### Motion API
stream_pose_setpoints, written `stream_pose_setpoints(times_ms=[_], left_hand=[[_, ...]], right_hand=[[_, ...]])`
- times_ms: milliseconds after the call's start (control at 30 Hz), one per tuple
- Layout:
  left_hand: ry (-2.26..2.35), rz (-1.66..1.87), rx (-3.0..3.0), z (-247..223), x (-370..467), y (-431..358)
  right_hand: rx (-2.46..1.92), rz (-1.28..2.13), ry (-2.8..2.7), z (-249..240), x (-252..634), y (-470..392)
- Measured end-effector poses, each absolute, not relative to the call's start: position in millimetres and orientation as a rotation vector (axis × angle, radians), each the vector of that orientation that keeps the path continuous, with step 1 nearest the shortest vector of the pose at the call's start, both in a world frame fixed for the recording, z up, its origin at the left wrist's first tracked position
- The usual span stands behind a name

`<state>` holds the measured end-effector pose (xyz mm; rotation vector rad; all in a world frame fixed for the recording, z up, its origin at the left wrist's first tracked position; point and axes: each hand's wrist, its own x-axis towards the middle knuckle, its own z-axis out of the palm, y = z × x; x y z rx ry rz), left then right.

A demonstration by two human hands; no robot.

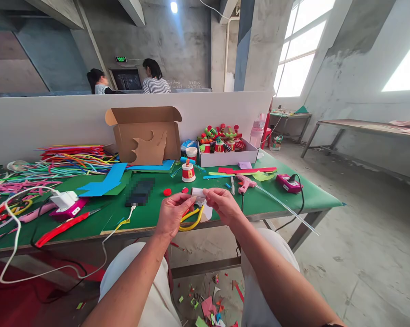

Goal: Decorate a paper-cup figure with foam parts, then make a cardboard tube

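Between the fingertips of both hands is a small curled piece of white paper, like a short roll. My left hand pinches its left end, and my right hand pinches the right end. Just below the paper, yellow-handled scissors lie at the table's front edge, their blades partly hidden. Behind the hands stands a red and white paper cup figure with springy blue paper arms. Red round pieces lie to the left of the paper. A pink glue gun with a long clear glue stick rests right of my right hand.
A box of finished cup figures and an open cardboard box stand at the back of the green table. Pipe cleaners, a phone, a red craft knife and cables lie left. Two people are beyond the partition.
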<state>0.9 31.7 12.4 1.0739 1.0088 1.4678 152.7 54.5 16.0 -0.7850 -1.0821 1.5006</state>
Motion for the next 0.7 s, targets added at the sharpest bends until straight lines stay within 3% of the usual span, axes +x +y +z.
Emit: stream_pose_setpoints(times_ms=[700], left_hand=[[1.006, 1.472, 1.171, 20, -14, 34]], right_hand=[[-0.891, 1.236, -1.27, 17, 152, 54]])
